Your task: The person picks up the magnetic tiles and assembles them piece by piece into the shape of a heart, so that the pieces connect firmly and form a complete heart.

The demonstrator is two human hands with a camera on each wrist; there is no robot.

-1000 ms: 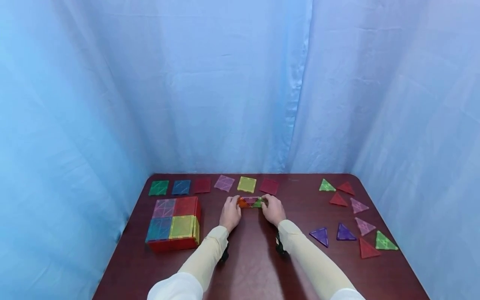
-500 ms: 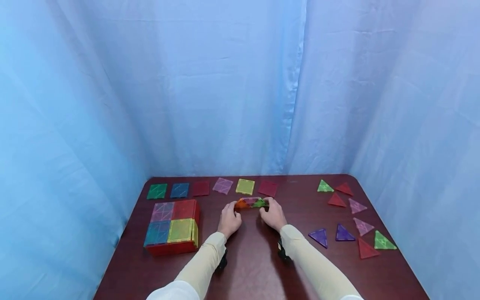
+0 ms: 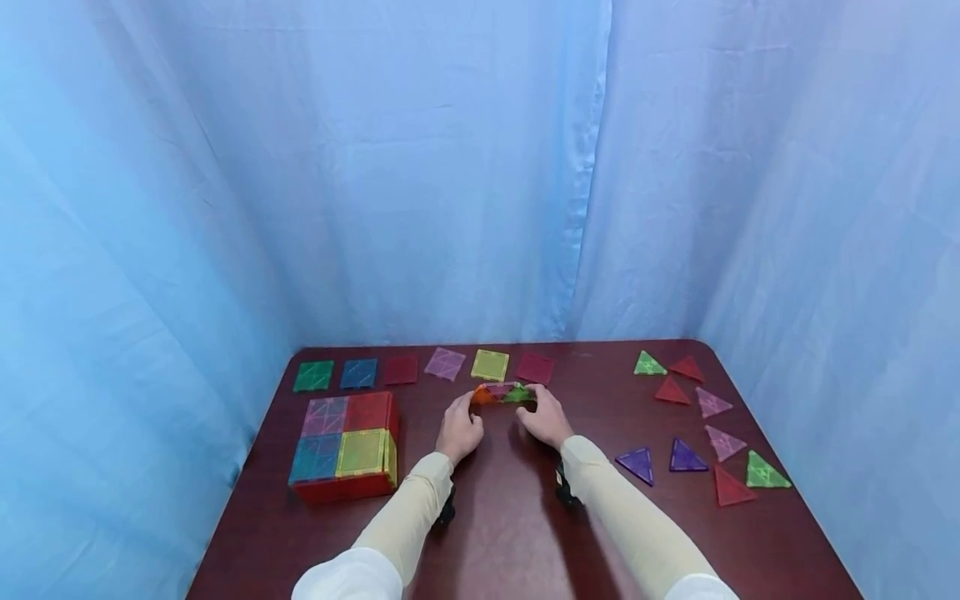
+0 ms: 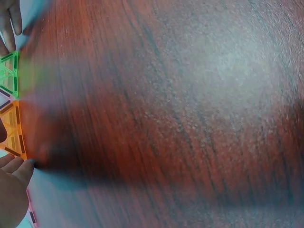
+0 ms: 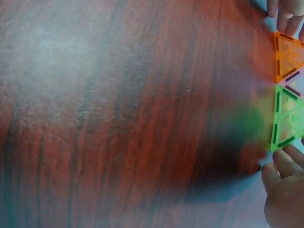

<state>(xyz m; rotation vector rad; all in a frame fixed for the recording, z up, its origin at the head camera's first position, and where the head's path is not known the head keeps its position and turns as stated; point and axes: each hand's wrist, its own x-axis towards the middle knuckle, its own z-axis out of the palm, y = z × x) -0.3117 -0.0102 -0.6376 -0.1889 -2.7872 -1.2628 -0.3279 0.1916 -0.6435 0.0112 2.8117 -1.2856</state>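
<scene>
In the head view, a short row of translucent triangle magnetic tiles spans the gap between both hands: an orange tile [image 3: 483,397] on the left, a pink one [image 3: 499,388] in the middle, a green one [image 3: 517,393] on the right. My left hand [image 3: 459,428] holds the orange end, my right hand [image 3: 548,419] the green end. The left wrist view shows fingers [image 4: 15,165] against the orange tile's edge. Fingers [image 5: 283,164] touch the green tile's corner in the right wrist view. Both thumbs are partly hidden there.
A block covered in square tiles [image 3: 363,452] stands left. Several square tiles, among them a yellow one [image 3: 490,365], line the far edge. Loose triangles, including a purple one [image 3: 636,465] and a green one [image 3: 765,472], lie on the right. Blue curtains [image 3: 450,167] enclose the table.
My hands have spread slightly apart, and the thumbs have shifted back from the tile row. The row looks a little wider and more bent. The head view has shifted slightly.
</scene>
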